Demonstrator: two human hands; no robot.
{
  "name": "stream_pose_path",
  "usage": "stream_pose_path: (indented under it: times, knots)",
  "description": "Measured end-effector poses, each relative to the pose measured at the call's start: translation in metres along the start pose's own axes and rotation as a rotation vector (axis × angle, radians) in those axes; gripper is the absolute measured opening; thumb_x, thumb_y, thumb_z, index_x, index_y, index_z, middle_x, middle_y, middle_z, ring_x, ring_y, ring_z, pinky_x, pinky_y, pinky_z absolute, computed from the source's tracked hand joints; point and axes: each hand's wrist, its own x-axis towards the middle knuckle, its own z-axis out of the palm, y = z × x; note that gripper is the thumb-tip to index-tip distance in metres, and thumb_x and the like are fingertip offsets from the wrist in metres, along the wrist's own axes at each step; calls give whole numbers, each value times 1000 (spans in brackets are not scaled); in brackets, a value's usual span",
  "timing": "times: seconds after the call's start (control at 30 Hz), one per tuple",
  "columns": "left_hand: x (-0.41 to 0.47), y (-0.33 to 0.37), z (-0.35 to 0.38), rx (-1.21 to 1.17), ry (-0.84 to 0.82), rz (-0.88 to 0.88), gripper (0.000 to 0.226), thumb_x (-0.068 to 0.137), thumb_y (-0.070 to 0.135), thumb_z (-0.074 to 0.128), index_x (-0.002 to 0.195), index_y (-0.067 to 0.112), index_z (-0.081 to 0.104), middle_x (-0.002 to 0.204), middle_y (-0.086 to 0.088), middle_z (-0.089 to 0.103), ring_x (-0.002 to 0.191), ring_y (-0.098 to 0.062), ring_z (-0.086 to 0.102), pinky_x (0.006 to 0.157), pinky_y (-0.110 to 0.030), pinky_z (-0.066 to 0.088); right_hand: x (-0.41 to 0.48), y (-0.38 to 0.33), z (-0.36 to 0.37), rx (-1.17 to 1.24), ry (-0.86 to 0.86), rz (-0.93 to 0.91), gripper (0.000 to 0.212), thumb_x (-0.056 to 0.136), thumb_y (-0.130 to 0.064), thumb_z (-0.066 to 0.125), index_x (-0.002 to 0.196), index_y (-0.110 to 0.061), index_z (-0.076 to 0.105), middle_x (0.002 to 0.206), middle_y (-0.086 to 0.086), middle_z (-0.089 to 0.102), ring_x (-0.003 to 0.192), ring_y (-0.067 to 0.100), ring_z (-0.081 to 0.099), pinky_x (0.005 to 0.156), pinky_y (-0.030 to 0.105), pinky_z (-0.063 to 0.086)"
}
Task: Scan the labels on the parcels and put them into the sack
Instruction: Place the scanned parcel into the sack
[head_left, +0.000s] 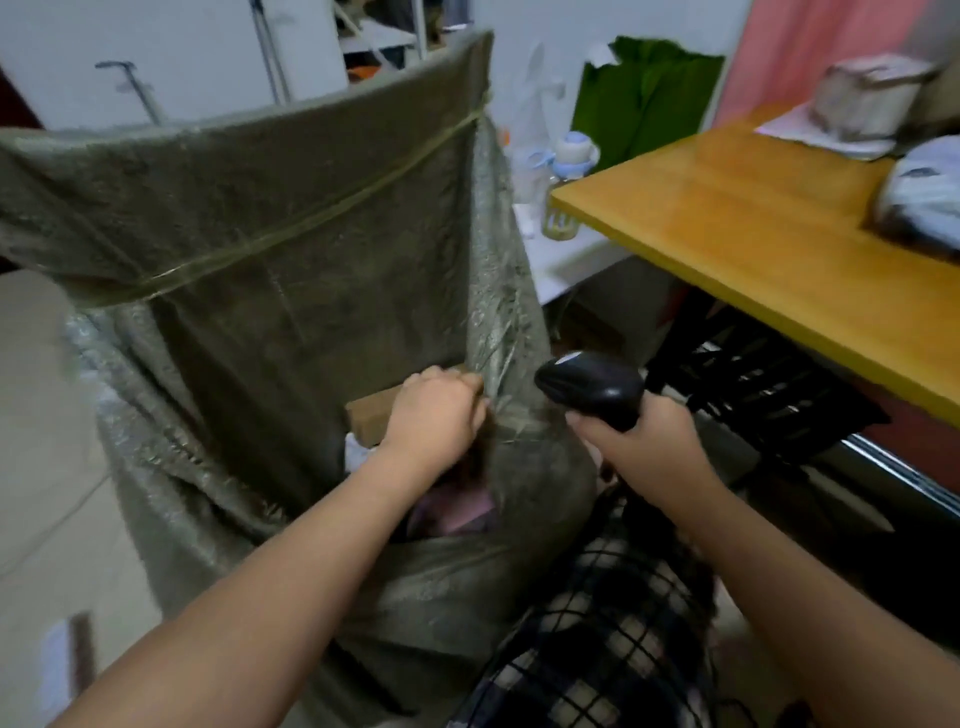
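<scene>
Checked cloth (613, 623) is seen nearest, low at the bottom, and two bare arms are stretched out over it. A small brown box (371, 410) is held by the left hand (434, 415), whose fingers are curled over its right end. The box is held just inside the open mouth of the big green sack (260, 208), above the things lying in there, so it looks ready to be dropped in. Something pink (462, 512) is seen deeper in the sack, below the wrist. The near edge of the sack hangs low under the left arm, which makes the way in easy.

A black scanner (587, 387) is gripped by the right hand (644, 441), with the fingers wrapped tight round its handle. It is held just outside the sack, on the right, with its head turned towards the box. It is likely held ready for the next label. No label can be made out on the box, so it cannot be told if the scanning is done.

Further right, a yellow wooden table (727, 218) is seen. More parcels are laid on it: a soft white bag (919, 202) and a grey boxy one (867, 98). They are probably put there to be easy to reach. A black crate (753, 389) is tucked under the table
</scene>
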Motion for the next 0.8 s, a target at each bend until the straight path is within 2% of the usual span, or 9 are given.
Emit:
stream_pose_path:
  times: [0.17,0.23,0.3,0.4,0.47,0.53,0.63,0.7,0.8]
  knots:
    - [54,98,-35,-113,144,282,30,96,37,46,113,18,61,105,-5,62,101,-27,54,85,-38,40,-3,11,-100,93,328,1,16,78,-32,77,83,-22,65,70,-11,63,69,-3,56,59,22,41]
    - [71,140,-44,-157,144,379,32,97,36,45,118,17,59,109,-5,60,103,-26,53,87,-38,42,-13,21,-138,89,411,19,17,79,-33,76,75,-22,63,63,-7,61,61,2,55,55,25,40]
    - [83,181,-50,-192,134,473,33,97,35,45,120,16,58,112,-5,59,105,-27,52,88,-39,43,-26,34,-174,72,496,41,17,80,-34,75,72,-27,62,63,-8,61,63,5,56,57,27,41]
    - [93,241,-54,-275,143,637,31,98,33,47,119,15,58,113,-4,58,106,-26,51,86,-38,43,-47,57,-220,56,630,89,14,79,-35,75,83,-29,63,73,-11,64,72,4,58,61,22,41]
    - [98,278,-52,-337,135,723,32,97,33,48,123,16,57,119,-3,57,110,-25,50,88,-36,43,-59,75,-245,44,710,131,19,79,-36,75,90,-26,63,80,-8,65,77,9,58,65,26,41]
    - [103,314,-51,-363,127,786,36,96,36,50,127,17,55,124,-2,55,113,-24,49,91,-36,42,-70,88,-265,63,782,166,16,80,-34,76,88,-27,64,80,-8,65,79,10,59,64,26,41]
    - [113,360,-56,-335,127,859,45,93,37,56,133,18,49,133,-2,50,120,-22,46,97,-35,39,-80,98,-278,160,850,146,16,81,-28,76,84,-35,62,79,-15,64,78,-2,58,61,14,41]
    - [123,382,-62,-259,167,915,47,92,31,58,136,18,47,136,-3,49,122,-22,45,99,-35,39,-83,102,-279,246,883,144,13,82,-26,75,84,-33,64,77,-14,65,76,-3,58,59,7,41]
    - [134,398,-71,-69,227,1038,36,94,20,52,130,18,52,132,-5,53,121,-23,48,99,-36,42,-83,107,-278,295,915,141,11,82,-27,75,79,-31,65,68,-14,65,69,-4,59,59,10,41]
